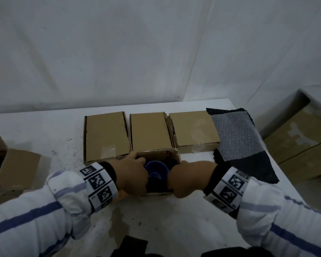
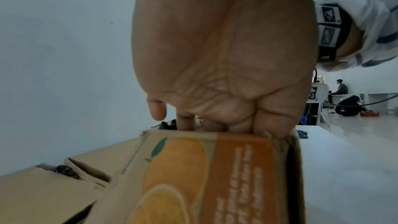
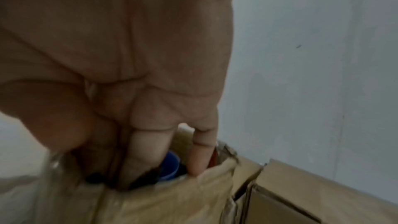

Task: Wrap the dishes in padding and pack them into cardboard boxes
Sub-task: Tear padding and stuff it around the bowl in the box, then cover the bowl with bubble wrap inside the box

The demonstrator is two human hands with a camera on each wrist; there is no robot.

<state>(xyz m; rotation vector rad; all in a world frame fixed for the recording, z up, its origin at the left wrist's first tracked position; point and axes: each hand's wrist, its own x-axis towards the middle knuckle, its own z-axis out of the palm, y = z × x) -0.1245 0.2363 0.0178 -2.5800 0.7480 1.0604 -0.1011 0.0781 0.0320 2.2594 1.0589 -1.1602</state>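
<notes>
The blue bowl (image 1: 157,168) sits low in the open cardboard box (image 1: 174,157) at the lower centre of the head view, directly between the two hands. The left hand (image 1: 132,175) is hooked over the box's left wall, fingers curled inside, while the right hand (image 1: 190,178) reaches in from the right. Its fingers (image 3: 148,157) are dipped beside the bowl, and whether they grasp it or the dark padding cannot be told.

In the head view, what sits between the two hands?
A blue cup in the open box, on dark padding. The left hand and right hand grip the box's side walls. The head view shows it.
</notes>
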